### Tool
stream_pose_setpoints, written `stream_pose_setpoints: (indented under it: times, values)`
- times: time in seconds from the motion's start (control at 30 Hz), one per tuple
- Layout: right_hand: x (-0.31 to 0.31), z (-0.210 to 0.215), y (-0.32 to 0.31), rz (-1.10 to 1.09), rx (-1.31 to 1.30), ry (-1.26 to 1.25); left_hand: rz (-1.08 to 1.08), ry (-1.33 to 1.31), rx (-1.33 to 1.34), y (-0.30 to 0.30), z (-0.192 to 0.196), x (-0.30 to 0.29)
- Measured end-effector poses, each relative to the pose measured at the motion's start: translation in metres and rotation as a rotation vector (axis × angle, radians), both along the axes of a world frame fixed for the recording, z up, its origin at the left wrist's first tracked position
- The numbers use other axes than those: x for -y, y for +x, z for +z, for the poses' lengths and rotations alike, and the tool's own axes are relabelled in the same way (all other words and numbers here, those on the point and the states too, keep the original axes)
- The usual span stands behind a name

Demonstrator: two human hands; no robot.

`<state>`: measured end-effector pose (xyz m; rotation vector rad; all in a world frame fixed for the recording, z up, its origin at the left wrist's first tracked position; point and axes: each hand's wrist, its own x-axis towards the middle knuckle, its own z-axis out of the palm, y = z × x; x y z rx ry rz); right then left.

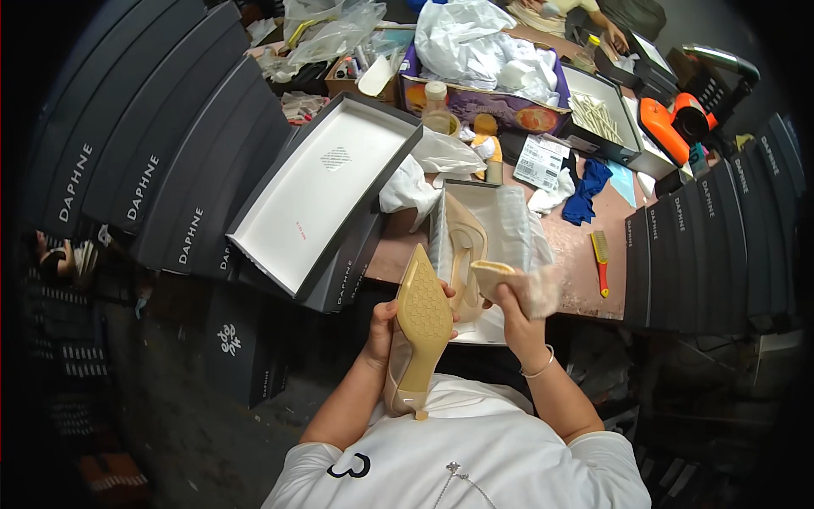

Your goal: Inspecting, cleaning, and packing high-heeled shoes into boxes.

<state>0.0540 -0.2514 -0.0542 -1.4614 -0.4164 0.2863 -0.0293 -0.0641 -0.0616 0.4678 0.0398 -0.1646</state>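
My left hand (pixel 381 331) is closed round a beige pointed high-heeled shoe (pixel 424 310). Its tan patterned sole faces up, with the toe pointing away and the small heel close to my shirt. A cream, fuzzy pad (pixel 536 293) with a tan end is gripped in my right hand (pixel 519 327), just right of the shoe and apart from it; its exact kind is unclear. Beyond both hands, an open shoebox (pixel 500 199) lined with white tissue holds another beige shoe (pixel 465 246) along its left side.
An upturned box lid (pixel 326 187) rests on dark boxes at left. Stacked shoeboxes (pixel 170 170) rise far left, and more boxes (pixel 716 237) line the right. A red-and-yellow brush (pixel 601 263), blue cloth (pixel 585 193), purple carton (pixel 471 102) and orange tool (pixel 666 129) lie beyond. Another person's hand (pixel 612 34) shows at the back.
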Motion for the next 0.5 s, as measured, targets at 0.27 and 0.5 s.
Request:
stream_pose_setpoints:
  times: [0.27,0.5]
  values:
    - [-0.019,0.022,0.030,0.404,0.628,-0.437,0.096,-0.011,-0.237,0.005,-0.047,-0.006]
    - [-0.078,0.055,0.216,-0.067,0.782,-0.313,-0.112,-0.088,-0.082,0.051,-0.041,-0.015]
